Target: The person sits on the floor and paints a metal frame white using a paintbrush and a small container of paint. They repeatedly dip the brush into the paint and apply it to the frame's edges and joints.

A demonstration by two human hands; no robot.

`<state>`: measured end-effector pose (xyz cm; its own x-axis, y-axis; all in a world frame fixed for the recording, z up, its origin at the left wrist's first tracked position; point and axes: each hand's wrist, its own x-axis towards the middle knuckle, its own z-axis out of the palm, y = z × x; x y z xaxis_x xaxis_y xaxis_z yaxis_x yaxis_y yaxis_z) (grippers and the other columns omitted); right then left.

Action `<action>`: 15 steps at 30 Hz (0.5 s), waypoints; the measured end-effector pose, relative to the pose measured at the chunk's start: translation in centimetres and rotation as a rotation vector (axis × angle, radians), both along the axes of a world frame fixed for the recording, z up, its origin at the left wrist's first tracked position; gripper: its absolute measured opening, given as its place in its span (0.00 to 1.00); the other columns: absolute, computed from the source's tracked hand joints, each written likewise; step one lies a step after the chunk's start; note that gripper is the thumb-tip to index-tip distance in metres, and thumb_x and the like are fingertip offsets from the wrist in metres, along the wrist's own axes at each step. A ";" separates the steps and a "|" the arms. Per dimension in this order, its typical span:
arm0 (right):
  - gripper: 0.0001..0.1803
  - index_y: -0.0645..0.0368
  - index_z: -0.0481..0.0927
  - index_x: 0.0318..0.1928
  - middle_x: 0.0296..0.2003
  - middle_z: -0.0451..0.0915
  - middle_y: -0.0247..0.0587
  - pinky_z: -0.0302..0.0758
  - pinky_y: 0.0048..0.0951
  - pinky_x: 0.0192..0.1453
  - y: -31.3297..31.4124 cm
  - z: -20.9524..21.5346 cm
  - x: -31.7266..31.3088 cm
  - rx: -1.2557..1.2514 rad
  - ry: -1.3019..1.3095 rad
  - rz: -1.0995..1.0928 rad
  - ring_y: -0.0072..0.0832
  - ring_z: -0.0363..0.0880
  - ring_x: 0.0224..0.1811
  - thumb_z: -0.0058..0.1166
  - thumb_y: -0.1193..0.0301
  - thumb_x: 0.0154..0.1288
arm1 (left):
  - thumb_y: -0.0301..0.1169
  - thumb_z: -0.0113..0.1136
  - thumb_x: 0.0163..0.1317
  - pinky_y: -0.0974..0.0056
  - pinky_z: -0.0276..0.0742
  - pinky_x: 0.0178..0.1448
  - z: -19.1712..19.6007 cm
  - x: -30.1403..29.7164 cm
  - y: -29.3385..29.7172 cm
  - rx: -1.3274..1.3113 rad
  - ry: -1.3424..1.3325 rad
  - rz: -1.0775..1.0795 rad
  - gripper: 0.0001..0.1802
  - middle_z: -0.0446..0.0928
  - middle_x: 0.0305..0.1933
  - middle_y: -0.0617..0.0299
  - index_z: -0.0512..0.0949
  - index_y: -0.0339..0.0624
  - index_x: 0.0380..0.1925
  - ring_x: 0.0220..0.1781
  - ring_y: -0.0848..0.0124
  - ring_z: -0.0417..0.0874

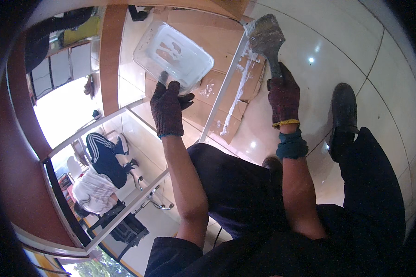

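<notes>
A wide paintbrush point(273, 53) with paint-stained bristles is upright in my right hand point(284, 97), whose gloved fingers wrap round its handle. The dark knitted glove has a yellow edge, and a green band circles the wrist. My left hand point(168, 106), in a similar dark glove, is at the near edge of a clear plastic tub point(196, 53) with white paint smeared inside. Its fingers are apart, and one fingertip looks coated grey. Whether it touches the tub I cannot tell. Beneath the tub lies flattened cardboard point(217, 108) with white paint marks.
A thin white bar point(224, 87) of a frame runs between my hands, over the cardboard. More frame bars point(143, 120) stand at the left. Beyond them a person point(97, 184) in striped dark trousers sits near a black bag point(129, 231). Shiny tiles point(319, 32) cover the floor.
</notes>
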<state>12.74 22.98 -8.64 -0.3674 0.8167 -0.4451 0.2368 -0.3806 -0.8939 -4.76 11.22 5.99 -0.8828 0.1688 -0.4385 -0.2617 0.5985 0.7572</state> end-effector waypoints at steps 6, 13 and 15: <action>0.21 0.65 0.72 0.54 0.42 0.79 0.57 0.76 0.37 0.45 1.1 -2.6 0.5 0.091 -0.034 0.054 0.46 0.80 0.42 0.47 0.71 0.59 | 0.29 0.52 0.60 0.67 0.81 0.30 0.0 -0.1 -0.2 0.020 -0.012 -0.008 0.29 0.78 0.44 0.49 0.63 0.40 0.63 0.27 0.65 0.83; 0.23 0.61 0.71 0.56 0.35 0.81 0.52 0.75 0.42 0.38 3.3 0.8 1.3 -0.291 0.018 -0.014 0.49 0.79 0.32 0.46 0.71 0.58 | 0.29 0.52 0.61 0.67 0.81 0.26 -0.4 -0.3 -0.2 0.034 0.015 -0.002 0.30 0.79 0.38 0.49 0.61 0.37 0.64 0.25 0.64 0.83; 0.23 0.60 0.72 0.55 0.36 0.80 0.54 0.76 0.41 0.38 3.9 -2.0 0.6 0.035 -0.063 0.089 0.50 0.79 0.33 0.47 0.71 0.57 | 0.29 0.52 0.61 0.67 0.81 0.26 -0.3 -0.1 0.3 0.026 0.019 -0.007 0.29 0.79 0.38 0.50 0.61 0.38 0.64 0.24 0.65 0.83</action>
